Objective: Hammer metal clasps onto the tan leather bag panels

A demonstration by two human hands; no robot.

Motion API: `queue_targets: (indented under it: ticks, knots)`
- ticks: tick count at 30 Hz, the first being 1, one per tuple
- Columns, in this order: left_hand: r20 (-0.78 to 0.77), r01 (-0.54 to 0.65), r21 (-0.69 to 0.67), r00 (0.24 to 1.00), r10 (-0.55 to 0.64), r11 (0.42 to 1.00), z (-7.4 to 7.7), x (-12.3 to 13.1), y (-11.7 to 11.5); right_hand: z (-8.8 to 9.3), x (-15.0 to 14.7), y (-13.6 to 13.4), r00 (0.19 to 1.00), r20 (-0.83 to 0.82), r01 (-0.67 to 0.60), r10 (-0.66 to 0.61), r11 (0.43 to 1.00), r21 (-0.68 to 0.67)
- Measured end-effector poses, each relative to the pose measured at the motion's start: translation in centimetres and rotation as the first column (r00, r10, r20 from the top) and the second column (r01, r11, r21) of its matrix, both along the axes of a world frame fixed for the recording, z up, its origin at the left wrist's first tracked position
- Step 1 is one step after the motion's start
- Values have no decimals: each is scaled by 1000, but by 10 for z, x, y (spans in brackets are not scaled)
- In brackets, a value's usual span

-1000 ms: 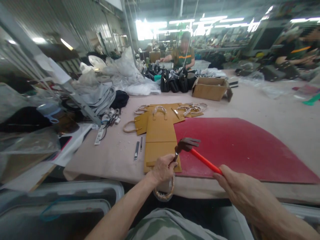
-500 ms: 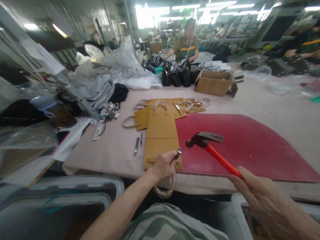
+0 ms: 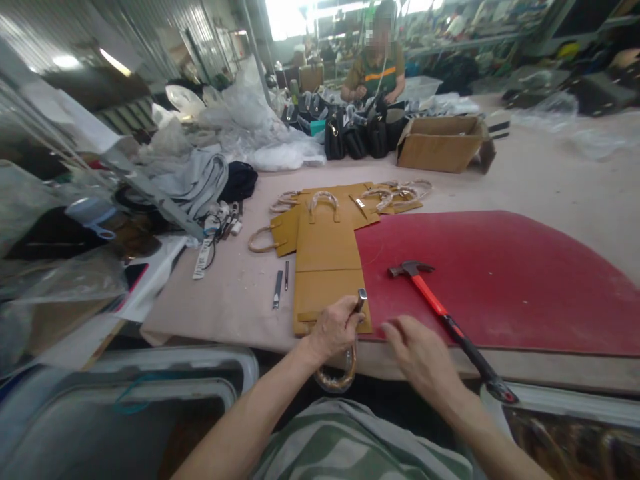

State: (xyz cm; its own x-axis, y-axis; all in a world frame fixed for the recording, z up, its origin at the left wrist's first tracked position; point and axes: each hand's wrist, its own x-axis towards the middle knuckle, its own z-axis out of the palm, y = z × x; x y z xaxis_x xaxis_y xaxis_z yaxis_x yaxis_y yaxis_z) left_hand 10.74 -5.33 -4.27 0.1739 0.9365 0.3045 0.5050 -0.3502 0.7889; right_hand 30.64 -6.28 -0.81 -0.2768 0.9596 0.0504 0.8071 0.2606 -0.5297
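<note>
Left hand [image 3: 330, 332] wrapped round metal tool [image 3: 361, 298] at near end of tan panel [image 3: 329, 270] — curved handle [image 3: 336, 385] hanging off near side of table [image 3: 223, 300]. Right hand [image 3: 425, 357] loose, half-curled, just right. Hammer [image 3: 431, 295] lies farther right on red mat [image 3: 530, 280] — butt past near edge.

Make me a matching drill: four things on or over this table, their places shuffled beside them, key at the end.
Things:
1. hammer
2. metal rod
3. cardboard box
4. flat grey tool

Places:
A. beside the black bags
B. on the table, left of the tan panel
C. across the red mat, handle past its near edge
D. in the left hand

Pairs: 1-C, 2-D, 3-A, 4-B
</note>
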Motion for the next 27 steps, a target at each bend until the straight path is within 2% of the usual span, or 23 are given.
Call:
queue_targets:
  ticks: [2,4,6,8,9,10,12,13,14,16,18,19,21,23,25,27]
  knots:
    - [70,-17,-72,997,22,997,1,2,1,-14,-32,-19,996,-88,-45,24,968,-247]
    - [226,-60,-181,969,101,982,3,3,5,-31,-56,-32,994,-106,-48,16,948,-315]
    - [450,-109,-298,860,240,948,8,-5,12,-43,-68,-40,995,-99,-26,-6,946,-324]
    - [608,-162,-380,698,378,910,16,-25,18,-47,-67,-42,996,-89,-10,-20,945,-328]
    - [625,-204,-405,650,433,891,20,-40,21,-47,-63,-42,996,-82,-6,-23,943,-332]
    - [590,-263,-416,651,478,871,24,-59,22,-45,-57,-42,997,-70,2,-27,945,-327]
    - [344,-433,-389,750,565,813,31,-103,20,-38,-46,-38,998,-51,22,-35,971,-240]
    - [133,-532,-334,791,598,778,32,-125,17,-35,-41,-34,998,-51,18,-26,988,-151]
    - [-103,-625,-259,776,623,736,33,-145,13,-31,-37,-29,999,-50,1,-3,999,-43]
    - [-504,-740,-152,629,592,656,29,-177,4,-25,-34,-16,997,-22,-70,75,984,165]
    - [-723,-780,-108,487,490,617,23,-193,-5,-21,-35,-1,985,61,-174,164,952,251]
    - [-777,-778,-95,448,443,621,19,-195,-9,-19,-37,7,972,116,-229,205,939,255]
    - [-823,-746,-37,400,404,665,13,-189,-16,-17,-40,21,932,224,-337,286,909,243]
    - [-801,-673,59,409,437,738,10,-173,-21,-16,-41,30,875,316,-446,366,863,236]
    - [-724,-531,122,531,441,839,10,-151,-25,-16,-41,36,819,372,-538,437,809,235]
    - [-647,-296,121,700,302,947,15,-128,-29,-16,-40,39,768,406,-611,495,757,231]
